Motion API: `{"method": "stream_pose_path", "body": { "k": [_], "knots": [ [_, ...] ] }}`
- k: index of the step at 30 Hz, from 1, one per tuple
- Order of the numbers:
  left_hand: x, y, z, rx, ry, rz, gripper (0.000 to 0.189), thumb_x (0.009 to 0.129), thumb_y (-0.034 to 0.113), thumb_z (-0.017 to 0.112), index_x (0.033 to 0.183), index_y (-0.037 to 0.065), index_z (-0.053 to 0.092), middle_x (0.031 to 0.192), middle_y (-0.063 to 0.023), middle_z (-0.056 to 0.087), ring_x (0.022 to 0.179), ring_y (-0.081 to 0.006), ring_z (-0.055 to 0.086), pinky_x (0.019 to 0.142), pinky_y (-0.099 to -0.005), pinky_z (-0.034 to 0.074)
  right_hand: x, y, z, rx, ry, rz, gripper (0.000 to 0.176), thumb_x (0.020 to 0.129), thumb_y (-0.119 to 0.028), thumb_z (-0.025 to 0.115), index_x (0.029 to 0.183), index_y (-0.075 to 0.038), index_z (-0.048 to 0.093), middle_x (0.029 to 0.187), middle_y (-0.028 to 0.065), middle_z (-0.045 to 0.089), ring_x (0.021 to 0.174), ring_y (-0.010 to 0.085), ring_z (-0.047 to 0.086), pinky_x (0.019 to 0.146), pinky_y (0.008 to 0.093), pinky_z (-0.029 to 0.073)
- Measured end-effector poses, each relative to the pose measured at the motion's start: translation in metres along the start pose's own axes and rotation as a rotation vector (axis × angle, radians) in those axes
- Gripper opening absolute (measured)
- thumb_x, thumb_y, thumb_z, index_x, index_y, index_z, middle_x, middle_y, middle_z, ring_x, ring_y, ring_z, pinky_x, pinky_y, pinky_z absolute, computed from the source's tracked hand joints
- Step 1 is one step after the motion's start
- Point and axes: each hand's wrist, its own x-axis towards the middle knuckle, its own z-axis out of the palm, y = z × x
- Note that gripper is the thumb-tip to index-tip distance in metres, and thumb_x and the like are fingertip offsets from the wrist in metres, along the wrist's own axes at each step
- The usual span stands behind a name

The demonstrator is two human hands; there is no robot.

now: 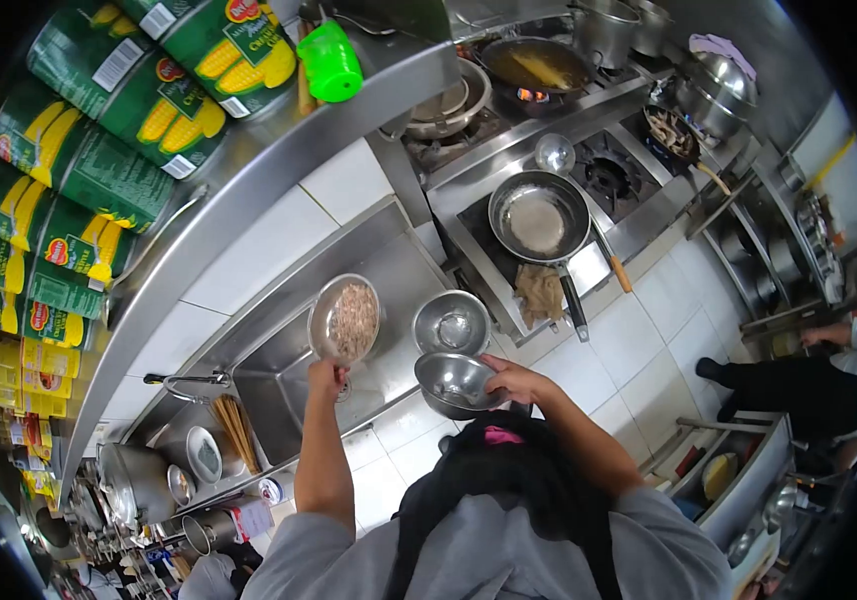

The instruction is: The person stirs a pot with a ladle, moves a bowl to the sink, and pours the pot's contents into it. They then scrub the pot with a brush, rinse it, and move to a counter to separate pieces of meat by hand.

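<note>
Two hands work over a steel sink (274, 380), each gripping a bowl. A long shelf (279, 165) runs diagonally across the upper left, its near edge overhanging the sink, stacked with corn cans (129, 100) and a green cup (330, 60) at the end. The stove range (644, 210) fills the upper right. Tiled floor (639, 330) gives an open lane between the range and the person, with another person (809, 385) standing at its far right.

Sink basin mostly bare, chopsticks (239, 432) lying in the small side compartment. Back wok (539, 65) holds yellow food over a flame. The frying pan (539, 222) on the front burner shows only a pale sheen, and a rag (539, 292) lies by its handle.

Left hand (328, 376) pinches the lower rim of the food bowl (345, 320), which is raised and tilted over the basin with pale chopped food inside. Right hand (514, 380) has its fingers curled over the rim of the steel bowl (454, 382), which is empty and held near the sink's right edge. A second bowl (452, 322), also empty, sits just beyond it; whether they touch is unclear.
</note>
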Motion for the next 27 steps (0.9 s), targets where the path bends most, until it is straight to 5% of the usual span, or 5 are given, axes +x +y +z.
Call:
{"method": "stream_pose_path", "body": {
  "k": [8,13,23,27],
  "knots": [
    [-0.036,0.027,0.001,0.044,-0.071,0.121,0.014,0.081,0.005,0.053,0.089,-0.007,0.057,0.066,-0.0159,0.062,0.041,-0.0125,0.048,0.035,-0.0245,0.037,0.047,-0.039,0.008,-0.133,0.036,0.079,0.091,0.080,0.004,0.055,0.155,-0.027,0.012,0.103,0.0184,0.063,0.074,0.0271,0.068,0.066,0.0431,0.060],
    [-0.018,0.042,-0.003,0.067,-0.121,0.229,0.010,0.084,0.005,0.053,0.089,-0.003,0.056,0.067,-0.0133,0.062,0.043,-0.0124,0.050,0.036,-0.0252,0.038,0.074,-0.055,-0.005,-0.130,0.065,0.175,0.101,0.082,0.006,0.054,0.156,-0.031,-0.003,0.113,0.0220,0.061,0.079,0.0294,0.068,0.070,0.0407,0.060],
    [-0.052,0.093,0.051,0.020,0.031,0.391,0.013,0.086,0.009,0.054,0.096,0.000,0.056,0.065,-0.0092,0.062,0.044,-0.0110,0.053,0.038,-0.0236,0.041,0.075,-0.058,0.026,-0.344,-0.051,0.132,0.100,0.078,0.007,0.057,0.157,-0.027,0.005,0.130,0.0189,0.050,0.075,0.0217,0.065,0.068,0.0380,0.060],
    [-0.047,0.080,0.074,0.051,0.013,0.349,0.012,0.086,0.008,0.054,0.095,0.000,0.056,0.064,-0.0089,0.062,0.044,-0.0107,0.054,0.038,-0.0239,0.042,0.010,-0.021,-0.013,-0.161,-0.037,0.098,0.095,0.076,0.006,0.058,0.155,-0.026,0.017,0.117,0.0180,0.056,0.070,0.0236,0.066,0.063,0.0359,0.061]
  ]
}}
